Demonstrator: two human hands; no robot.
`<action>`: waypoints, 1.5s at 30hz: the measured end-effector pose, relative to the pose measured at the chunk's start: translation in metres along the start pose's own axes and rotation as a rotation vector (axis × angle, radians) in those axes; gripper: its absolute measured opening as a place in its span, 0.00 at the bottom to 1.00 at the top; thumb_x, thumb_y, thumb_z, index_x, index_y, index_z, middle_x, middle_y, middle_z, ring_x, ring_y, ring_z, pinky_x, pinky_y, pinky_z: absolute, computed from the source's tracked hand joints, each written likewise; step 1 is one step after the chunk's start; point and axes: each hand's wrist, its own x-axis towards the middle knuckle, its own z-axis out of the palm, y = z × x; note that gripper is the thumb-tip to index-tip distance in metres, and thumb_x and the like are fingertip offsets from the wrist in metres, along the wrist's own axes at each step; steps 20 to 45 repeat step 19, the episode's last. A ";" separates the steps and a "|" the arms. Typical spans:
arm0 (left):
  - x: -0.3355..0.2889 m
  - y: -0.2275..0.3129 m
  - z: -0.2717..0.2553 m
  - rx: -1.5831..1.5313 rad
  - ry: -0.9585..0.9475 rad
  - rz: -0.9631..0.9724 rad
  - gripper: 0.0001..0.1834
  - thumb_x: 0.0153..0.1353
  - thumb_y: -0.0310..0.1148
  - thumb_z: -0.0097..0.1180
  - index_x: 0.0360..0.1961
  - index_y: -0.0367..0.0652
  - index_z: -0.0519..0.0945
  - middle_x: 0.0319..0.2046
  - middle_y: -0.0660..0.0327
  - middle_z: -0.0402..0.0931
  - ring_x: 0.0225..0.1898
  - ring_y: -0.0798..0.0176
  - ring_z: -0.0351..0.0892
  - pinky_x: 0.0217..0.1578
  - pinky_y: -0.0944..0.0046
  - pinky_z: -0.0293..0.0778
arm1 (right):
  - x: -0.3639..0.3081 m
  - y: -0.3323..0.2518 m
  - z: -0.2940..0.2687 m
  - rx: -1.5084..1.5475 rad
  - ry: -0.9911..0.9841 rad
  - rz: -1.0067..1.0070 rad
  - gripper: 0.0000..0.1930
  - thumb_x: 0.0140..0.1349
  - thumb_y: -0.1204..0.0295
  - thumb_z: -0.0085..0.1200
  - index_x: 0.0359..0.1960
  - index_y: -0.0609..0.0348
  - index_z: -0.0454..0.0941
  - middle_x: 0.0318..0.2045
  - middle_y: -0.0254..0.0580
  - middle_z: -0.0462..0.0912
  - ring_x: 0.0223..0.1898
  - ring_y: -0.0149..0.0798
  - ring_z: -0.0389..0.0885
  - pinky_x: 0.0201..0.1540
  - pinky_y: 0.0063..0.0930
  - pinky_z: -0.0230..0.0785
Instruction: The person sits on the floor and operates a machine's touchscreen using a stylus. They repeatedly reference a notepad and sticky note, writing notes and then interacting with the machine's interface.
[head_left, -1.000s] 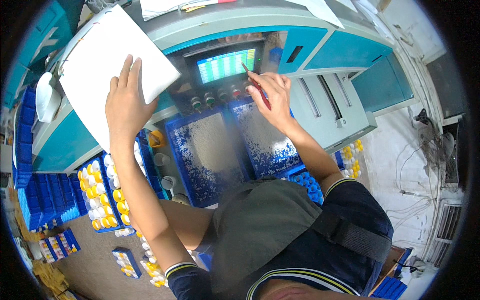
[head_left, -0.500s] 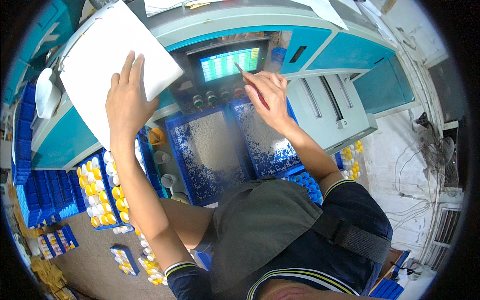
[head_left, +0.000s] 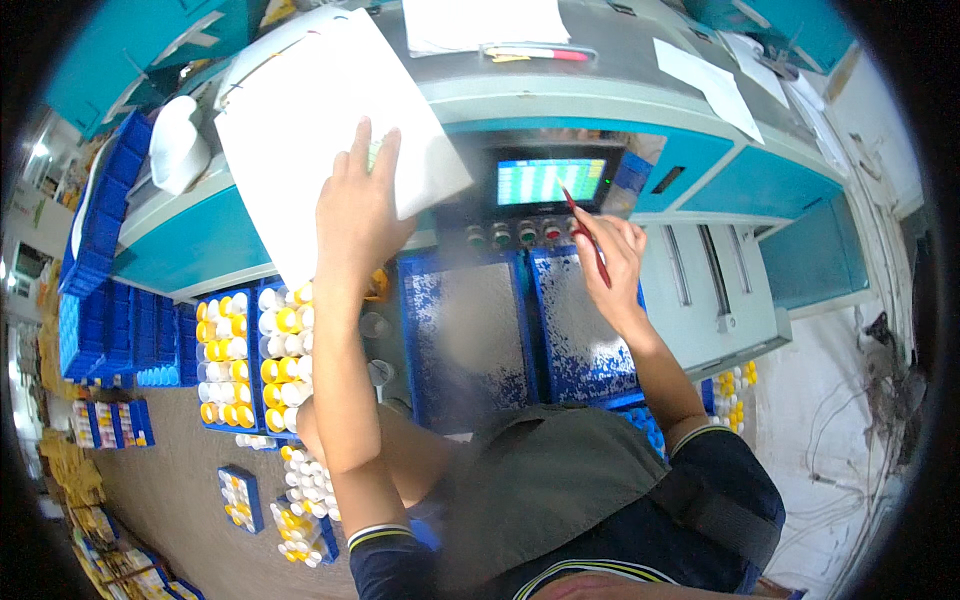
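My left hand lies with outstretched fingers on a large white sheet of paper, which slants over the front edge of the machine top. In my right hand is a slim dark-red pointed tool, gripped like a pen. Its tip is over a lit display screen showing a coloured table; whether it touches the glass, I cannot tell. Below the screen runs a row of round push buttons. Two shallow blue trays with small pale pieces scattered in them sit beneath my hands.
Blue bins of white and yellow cups stand at left, with more on the floor. Empty-looking blue racks are farther left. Papers and a pen pouch lie on the machine top. A grey slotted plate juts out at right.
The view has shifted, so the whole scene sits lower and farther right, showing more of the machine top. My left hand stays on the paper; my right keeps the tool over the screen.
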 end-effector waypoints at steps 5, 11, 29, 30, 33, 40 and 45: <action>-0.004 0.001 0.000 -0.025 0.054 -0.059 0.57 0.41 0.33 0.84 0.75 0.42 0.70 0.73 0.35 0.67 0.63 0.38 0.79 0.62 0.48 0.82 | -0.008 0.000 -0.010 0.000 -0.046 0.009 0.19 0.69 0.72 0.64 0.60 0.58 0.85 0.44 0.38 0.90 0.53 0.43 0.83 0.64 0.44 0.59; -0.005 -0.002 0.002 -0.047 0.065 -0.080 0.56 0.39 0.34 0.85 0.73 0.35 0.72 0.72 0.30 0.67 0.61 0.37 0.81 0.59 0.48 0.83 | -0.062 -0.001 -0.047 0.176 -0.513 0.087 0.15 0.74 0.67 0.60 0.59 0.55 0.85 0.44 0.43 0.91 0.48 0.47 0.88 0.60 0.45 0.69; -0.005 -0.002 -0.001 -0.025 0.034 -0.066 0.60 0.38 0.39 0.87 0.74 0.35 0.70 0.74 0.34 0.65 0.62 0.39 0.79 0.61 0.50 0.82 | -0.298 0.087 -0.161 0.290 -1.626 0.404 0.25 0.77 0.50 0.57 0.65 0.54 0.80 0.54 0.59 0.88 0.52 0.49 0.90 0.53 0.51 0.79; -0.005 -0.002 -0.001 -0.025 0.034 -0.066 0.60 0.38 0.39 0.87 0.74 0.35 0.70 0.74 0.34 0.65 0.62 0.39 0.79 0.61 0.50 0.82 | -0.298 0.087 -0.161 0.290 -1.626 0.404 0.25 0.77 0.50 0.57 0.65 0.54 0.80 0.54 0.59 0.88 0.52 0.49 0.90 0.53 0.51 0.79; -0.005 -0.002 -0.001 -0.025 0.034 -0.066 0.60 0.38 0.39 0.87 0.74 0.35 0.70 0.74 0.34 0.65 0.62 0.39 0.79 0.61 0.50 0.82 | -0.298 0.087 -0.161 0.290 -1.626 0.404 0.25 0.77 0.50 0.57 0.65 0.54 0.80 0.54 0.59 0.88 0.52 0.49 0.90 0.53 0.51 0.79; -0.005 -0.002 -0.001 -0.025 0.034 -0.066 0.60 0.38 0.39 0.87 0.74 0.35 0.70 0.74 0.34 0.65 0.62 0.39 0.79 0.61 0.50 0.82 | -0.298 0.087 -0.161 0.290 -1.626 0.404 0.25 0.77 0.50 0.57 0.65 0.54 0.80 0.54 0.59 0.88 0.52 0.49 0.90 0.53 0.51 0.79; -0.005 -0.002 -0.001 -0.025 0.034 -0.066 0.60 0.38 0.39 0.87 0.74 0.35 0.70 0.74 0.34 0.65 0.62 0.39 0.79 0.61 0.50 0.82 | -0.298 0.087 -0.161 0.290 -1.626 0.404 0.25 0.77 0.50 0.57 0.65 0.54 0.80 0.54 0.59 0.88 0.52 0.49 0.90 0.53 0.51 0.79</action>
